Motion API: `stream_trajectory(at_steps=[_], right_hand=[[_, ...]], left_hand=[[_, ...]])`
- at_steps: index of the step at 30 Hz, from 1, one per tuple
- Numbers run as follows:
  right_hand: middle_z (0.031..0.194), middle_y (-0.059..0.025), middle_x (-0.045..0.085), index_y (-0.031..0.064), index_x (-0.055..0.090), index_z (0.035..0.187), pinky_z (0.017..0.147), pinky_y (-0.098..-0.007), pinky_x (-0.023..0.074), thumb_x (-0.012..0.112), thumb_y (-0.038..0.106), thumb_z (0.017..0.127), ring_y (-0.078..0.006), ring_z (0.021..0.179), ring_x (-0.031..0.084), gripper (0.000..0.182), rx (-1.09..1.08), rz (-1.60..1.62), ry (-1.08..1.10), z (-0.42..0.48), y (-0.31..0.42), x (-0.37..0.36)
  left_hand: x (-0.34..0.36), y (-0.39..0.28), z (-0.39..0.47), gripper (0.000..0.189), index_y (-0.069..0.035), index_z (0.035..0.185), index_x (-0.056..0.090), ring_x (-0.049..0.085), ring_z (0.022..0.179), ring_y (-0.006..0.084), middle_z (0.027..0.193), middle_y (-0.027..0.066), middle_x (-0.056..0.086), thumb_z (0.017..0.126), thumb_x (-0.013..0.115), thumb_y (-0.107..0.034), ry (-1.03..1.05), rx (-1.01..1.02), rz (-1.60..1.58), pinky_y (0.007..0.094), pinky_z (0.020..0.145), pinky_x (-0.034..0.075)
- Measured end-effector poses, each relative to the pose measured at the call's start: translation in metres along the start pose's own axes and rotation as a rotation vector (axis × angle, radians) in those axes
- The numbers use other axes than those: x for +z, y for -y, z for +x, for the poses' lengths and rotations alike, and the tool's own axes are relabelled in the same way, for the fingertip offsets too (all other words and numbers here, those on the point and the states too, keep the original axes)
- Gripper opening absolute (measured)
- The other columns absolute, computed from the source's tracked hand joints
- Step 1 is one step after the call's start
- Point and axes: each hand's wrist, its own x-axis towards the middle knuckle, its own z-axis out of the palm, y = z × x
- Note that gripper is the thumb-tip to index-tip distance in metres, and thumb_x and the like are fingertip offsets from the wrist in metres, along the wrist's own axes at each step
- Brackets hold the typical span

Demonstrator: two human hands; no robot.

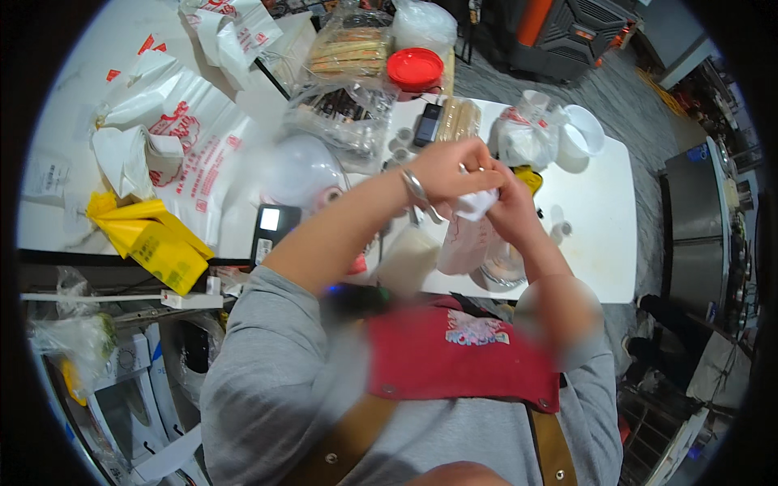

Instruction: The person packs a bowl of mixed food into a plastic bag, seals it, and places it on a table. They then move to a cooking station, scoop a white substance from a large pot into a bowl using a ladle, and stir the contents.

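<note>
Both hands meet above the white table (595, 255). My left hand (450, 173), with a silver bangle at its wrist, has its fingers bent at the gathered top of a white plastic bag (475, 203). My right hand (513, 203) closes on the same gathered plastic from the other side. Below the hands hangs a pale part with red print (465, 246); whether it belongs to the same bag I cannot tell. Under it, partly covered, a round clear-lidded container (504, 270) rests near the table edge.
Printed white bags (206, 158) and a yellow bag (155, 243) lie at the left. Farther back are a red plastic bowl (415, 68), wrapped chopsticks (459, 118) and a tied bag (526, 136) beside a white tub (580, 136). A person's dark-clothed legs (674, 328) show at right.
</note>
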Motion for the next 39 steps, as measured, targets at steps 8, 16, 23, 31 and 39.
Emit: stream_trajectory(at_steps=[8,16,23,31,39], right_hand=[[0.095,-0.0045,0.065,0.0018,0.062,0.106,0.076,-0.028,0.0473,0.061,0.013,0.084,-0.0124,0.084,0.06,0.025,0.472,0.288,0.069,-0.066,0.041,-0.095],[0.106,-0.0096,0.061,-0.0012,0.055,0.116,0.083,-0.0326,0.0462,0.061,0.017,0.083,-0.02,0.094,0.059,0.038,0.346,0.749,-0.178,-0.128,0.006,-0.159],[0.104,-0.0088,0.062,-0.0011,0.055,0.115,0.082,-0.0316,0.0466,0.062,0.016,0.083,-0.0193,0.093,0.06,0.037,0.374,0.709,-0.169,-0.171,-0.024,-0.201],[0.114,-0.0169,0.055,-0.0016,0.046,0.125,0.089,-0.0343,0.0426,0.067,0.02,0.078,-0.0242,0.105,0.053,0.056,-0.067,-0.479,-0.732,-0.194,-0.057,-0.208],[0.082,-0.0026,0.06,0.001,0.061,0.092,0.067,-0.0236,0.0457,0.066,0.01,0.081,-0.0091,0.072,0.055,0.015,0.084,-0.012,0.052,-0.223,-0.059,-0.132]], left_hand=[[0.005,0.033,-0.007,0.031,-0.004,0.097,0.062,0.058,0.069,0.0183,0.079,0.0054,0.064,0.078,0.062,-0.028,0.076,0.144,0.415,0.0283,0.065,0.046],[0.136,0.089,-0.024,0.047,-0.005,0.102,0.056,0.06,0.078,0.0129,0.091,0.0062,0.062,0.093,0.041,-0.049,-0.177,-0.042,-1.2,0.0284,0.073,0.049],[0.204,0.066,-0.025,0.017,-0.002,0.098,0.058,0.061,0.082,0.0126,0.093,0.0043,0.062,0.087,0.061,-0.014,-0.137,-0.075,-0.797,0.0287,0.077,0.051],[0.259,0.069,-0.029,0.022,-0.003,0.101,0.056,0.06,0.081,0.0136,0.094,0.0054,0.062,0.084,0.065,-0.015,-0.316,-0.09,-0.992,0.0251,0.068,0.05],[0.298,0.037,-0.037,0.031,-0.002,0.101,0.052,0.06,0.079,0.0151,0.092,0.0074,0.06,0.079,0.069,-0.016,-0.312,-0.189,-0.794,0.0274,0.065,0.051]])
